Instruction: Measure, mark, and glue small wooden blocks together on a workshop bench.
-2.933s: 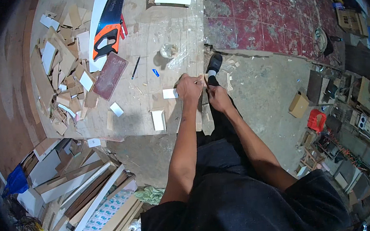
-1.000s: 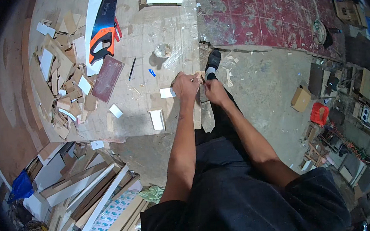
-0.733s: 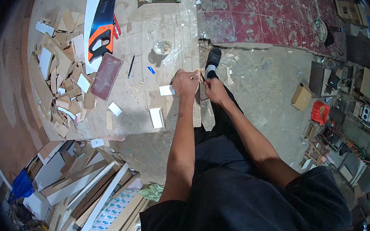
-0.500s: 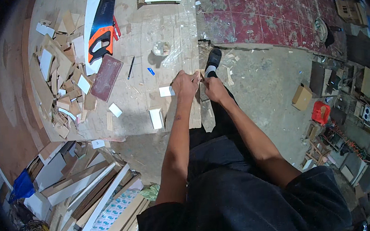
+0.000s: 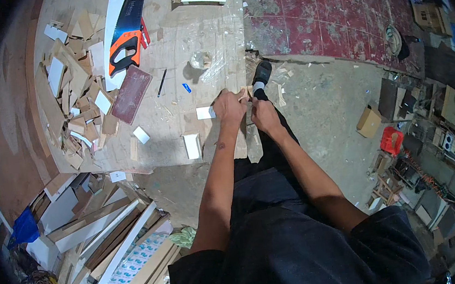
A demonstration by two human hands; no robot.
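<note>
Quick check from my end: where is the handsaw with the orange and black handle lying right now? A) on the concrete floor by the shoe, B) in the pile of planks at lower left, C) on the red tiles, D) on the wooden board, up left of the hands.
D: the handsaw lies on the wooden board, beyond and left of the left hand and right hand.
</note>
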